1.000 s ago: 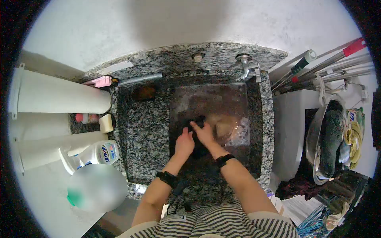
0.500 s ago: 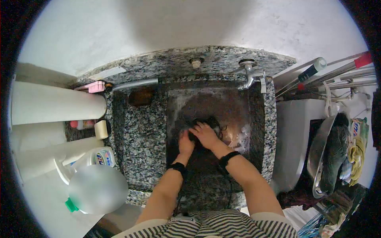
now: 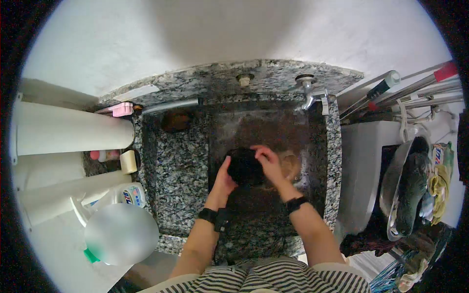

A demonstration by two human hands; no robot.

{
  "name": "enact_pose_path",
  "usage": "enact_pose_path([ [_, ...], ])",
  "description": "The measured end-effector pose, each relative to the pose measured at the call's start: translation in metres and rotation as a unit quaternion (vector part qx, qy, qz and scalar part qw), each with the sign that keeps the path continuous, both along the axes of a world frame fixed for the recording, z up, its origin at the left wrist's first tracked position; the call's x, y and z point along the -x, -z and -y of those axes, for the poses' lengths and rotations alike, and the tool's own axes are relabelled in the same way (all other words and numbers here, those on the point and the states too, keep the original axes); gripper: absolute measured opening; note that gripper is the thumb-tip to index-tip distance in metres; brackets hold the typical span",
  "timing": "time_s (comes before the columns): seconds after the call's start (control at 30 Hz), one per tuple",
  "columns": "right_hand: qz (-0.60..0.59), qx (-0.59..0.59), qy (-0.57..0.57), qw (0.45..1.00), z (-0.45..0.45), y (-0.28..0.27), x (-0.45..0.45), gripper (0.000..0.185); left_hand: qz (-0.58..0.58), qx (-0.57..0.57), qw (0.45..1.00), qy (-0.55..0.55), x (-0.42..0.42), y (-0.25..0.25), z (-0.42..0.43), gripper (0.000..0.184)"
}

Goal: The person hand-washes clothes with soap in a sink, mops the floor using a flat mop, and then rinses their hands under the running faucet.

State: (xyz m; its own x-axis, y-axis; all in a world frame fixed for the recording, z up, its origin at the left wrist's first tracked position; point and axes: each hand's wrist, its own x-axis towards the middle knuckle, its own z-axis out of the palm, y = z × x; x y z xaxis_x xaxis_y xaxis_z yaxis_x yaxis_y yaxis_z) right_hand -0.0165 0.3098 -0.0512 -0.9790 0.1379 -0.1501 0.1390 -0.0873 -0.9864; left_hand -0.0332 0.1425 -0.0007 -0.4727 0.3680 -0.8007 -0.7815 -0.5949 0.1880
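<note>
A dark cloth-like item [image 3: 244,167] hangs between my two hands over the basin of the granite sink [image 3: 332,171]. My left hand [image 3: 223,178] grips its left edge, thumb up. On its upper right side, my right hand [image 3: 269,163] holds the edge with bent fingers. Beneath and to the right of my right hand, a pale round shape [image 3: 291,166] shows in the dark water, too murky to make out. Both wrists wear black bands.
A tap [image 3: 309,96] is at the back right. On the left stand a spray bottle [image 3: 129,195], a large jug [image 3: 122,234] and a soap bar [image 3: 128,162]. A brown brush-like item [image 3: 176,120] lies on the ribbed slab. Right: a metal basin [image 3: 389,195] with cloths.
My hands have moved apart, the right one to the right. The dark item, bunched under my hands before, is now spread between them.
</note>
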Motion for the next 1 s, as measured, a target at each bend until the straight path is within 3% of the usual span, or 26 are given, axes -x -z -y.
enact_pose_path([
  [0.07,-0.025,0.089,-0.057,0.994,0.02,-0.031,-0.009,0.008,-0.033,-0.072,0.997,-0.018,0.0,0.003,0.005,0.04],
  [0.13,0.022,-0.011,-0.063,0.998,0.054,-0.075,-0.02,0.017,-0.059,-0.141,0.988,-0.033,-0.021,0.038,0.003,0.042],
  [0.17,-0.032,-0.123,-0.071,0.989,0.064,-0.089,-0.024,0.024,-0.101,-0.293,0.938,-0.158,-0.044,0.08,-0.006,0.041],
  [0.2,-0.088,-0.233,-0.079,0.965,0.071,-0.097,-0.024,0.031,-0.07,-0.168,0.978,-0.099,-0.036,0.071,0.003,0.04],
  [0.23,-0.071,-0.304,-0.062,0.948,0.076,-0.101,-0.024,0.047,-0.026,-0.053,0.998,-0.025,-0.026,0.056,0.012,0.038],
  [0.3,-0.051,-0.326,-0.028,0.944,0.074,-0.093,-0.016,0.051,-0.056,-0.014,0.998,-0.033,-0.023,0.031,-0.004,0.036],
  [0.4,0.005,-0.346,-0.002,0.938,0.051,-0.045,0.003,0.062,-0.085,0.021,0.996,-0.029,-0.026,0.048,0.002,0.038],
  [0.47,0.148,-0.416,-0.013,0.897,0.025,-0.014,0.008,0.066,-0.028,0.046,0.999,-0.001,-0.021,0.043,0.006,0.047],
  [0.5,0.147,-0.417,-0.013,0.897,0.017,-0.009,0.01,0.066,-0.036,0.106,0.993,0.029,-0.022,0.041,0.009,0.058],
  [0.53,0.138,-0.445,0.007,0.885,0.01,-0.004,0.011,0.066,-0.037,0.106,0.993,0.027,-0.022,0.041,0.008,0.058],
  [0.6,0.129,-0.471,0.024,0.872,0.013,0.006,0.01,0.068,0.027,0.213,0.975,0.05,-0.024,0.042,0.006,0.064],
  [0.63,0.09,-0.512,-0.081,0.85,0.022,0.011,0.006,0.07,0.028,0.213,0.976,0.048,-0.025,0.048,0.006,0.064],
  [0.67,0.049,-0.545,-0.183,0.816,0.028,0.016,0.001,0.073,0.022,0.13,0.988,0.081,-0.024,0.054,0.005,0.066],
  [0.7,-0.042,-0.589,-0.194,0.784,0.03,0.05,-0.004,0.064,0.016,0.046,0.992,0.113,-0.024,0.062,0.005,0.068],
  [0.73,-0.041,-0.587,-0.193,0.785,0.033,0.069,-0.008,0.064,0.016,0.047,0.992,0.115,-0.027,0.07,0.005,0.068],
  [0.8,0.108,-0.373,-0.201,0.899,0.04,0.09,-0.005,0.047,0.033,0.004,0.992,0.122,-0.026,0.085,0.006,0.071],
  [0.83,0.11,-0.371,-0.2,0.9,0.044,0.074,-0.004,0.047,0.035,0.005,0.992,0.124,-0.021,0.068,0.005,0.071],
  [0.9,0.141,-0.112,-0.094,0.979,0.055,0.009,0.0,0.032,0.113,0.0,0.986,0.119,-0.007,0.007,-0.004,0.056],
  [0.93,0.008,-0.06,-0.088,0.994,0.065,0.001,-0.007,0.028,0.114,-0.004,0.986,0.122,-0.01,-0.004,-0.003,0.056],
  [1.0,-0.102,-0.121,-0.196,0.968,0.064,-0.075,-0.007,0.032,-0.039,0.029,0.992,0.114,-0.027,-0.023,0.007,0.048],
])
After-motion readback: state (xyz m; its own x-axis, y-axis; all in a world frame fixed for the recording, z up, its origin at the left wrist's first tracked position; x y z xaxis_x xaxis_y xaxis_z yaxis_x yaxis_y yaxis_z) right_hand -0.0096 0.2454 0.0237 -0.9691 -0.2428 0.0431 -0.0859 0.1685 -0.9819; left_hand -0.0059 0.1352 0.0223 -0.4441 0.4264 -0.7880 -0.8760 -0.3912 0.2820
